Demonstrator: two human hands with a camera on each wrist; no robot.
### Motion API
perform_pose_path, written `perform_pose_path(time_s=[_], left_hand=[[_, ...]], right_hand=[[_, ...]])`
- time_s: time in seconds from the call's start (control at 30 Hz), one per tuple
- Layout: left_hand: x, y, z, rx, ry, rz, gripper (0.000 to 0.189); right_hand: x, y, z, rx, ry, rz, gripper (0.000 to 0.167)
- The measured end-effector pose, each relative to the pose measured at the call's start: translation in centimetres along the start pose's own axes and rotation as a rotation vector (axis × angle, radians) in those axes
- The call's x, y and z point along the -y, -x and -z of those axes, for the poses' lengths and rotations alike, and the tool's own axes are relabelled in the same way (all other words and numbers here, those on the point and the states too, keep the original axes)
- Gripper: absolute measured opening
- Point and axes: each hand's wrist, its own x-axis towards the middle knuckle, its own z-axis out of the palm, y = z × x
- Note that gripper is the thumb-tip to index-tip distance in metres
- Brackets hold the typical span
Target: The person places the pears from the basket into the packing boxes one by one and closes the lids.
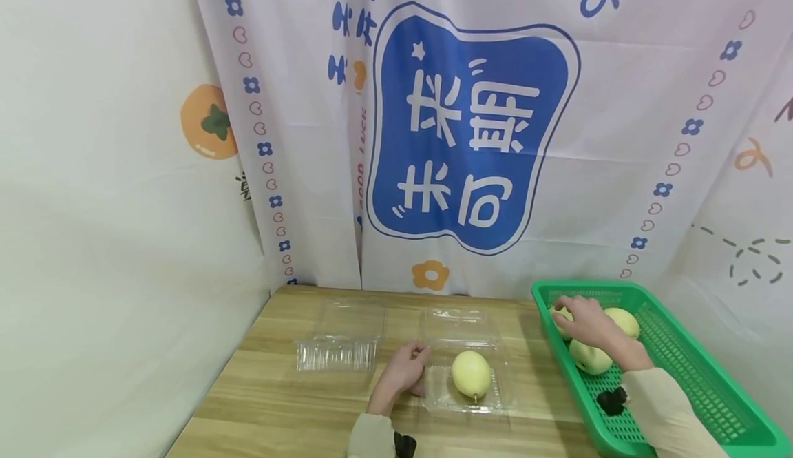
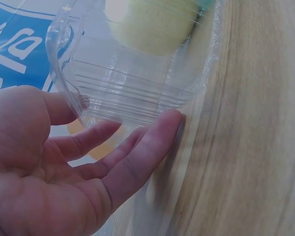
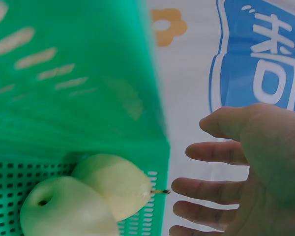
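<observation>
A clear plastic clamshell box (image 1: 436, 403) lies with its lid folded back on the wooden table, a pale yellow pear (image 1: 471, 374) inside it. My left hand (image 1: 405, 370) is at the box's left side. In the left wrist view, the thumb of the left hand (image 2: 73, 162) overlaps the edge of the box wall (image 2: 137, 93) and the fingers curl against it, holding it. Over the far left corner of the green basket (image 1: 700, 355) reaches my right hand (image 1: 588, 321), above several pears (image 1: 590, 357). The right wrist view shows the right hand (image 3: 265, 167) with fingers spread, holding nothing, beside the basket wall.
Another clear box (image 1: 337, 356) stands with its lid back on the left of the table (image 1: 266, 389). A printed white cloth (image 1: 310, 169) hangs behind, and a plain white wall (image 1: 124, 272) closes the left side. Mesh holes pierce the basket.
</observation>
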Motion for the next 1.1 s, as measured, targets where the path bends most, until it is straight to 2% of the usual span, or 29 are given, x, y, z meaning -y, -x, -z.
perform_pose_path(time_s=[0.27,0.53,0.9,1.1], left_hand=[[0.1,-0.1,0.0,0.009,-0.001,-0.025,0.037],[0.2,-0.2,-0.1,0.012,-0.005,-0.019,0.036],[0.2,-0.4,-0.2,0.009,-0.004,-0.014,0.032],[0.2,-0.5,-0.2,0.005,-0.002,-0.011,0.029]], right_hand=[[-1.9,0.5,-0.5,0.069,0.021,-0.054,0.028],[-3.7,0.7,-1.3,0.157,0.071,-0.093,0.036],[-4.7,0.7,-1.8,0.217,0.094,-0.109,0.028],[-5.2,0.6,-2.1,0.262,0.079,-0.127,0.031]])
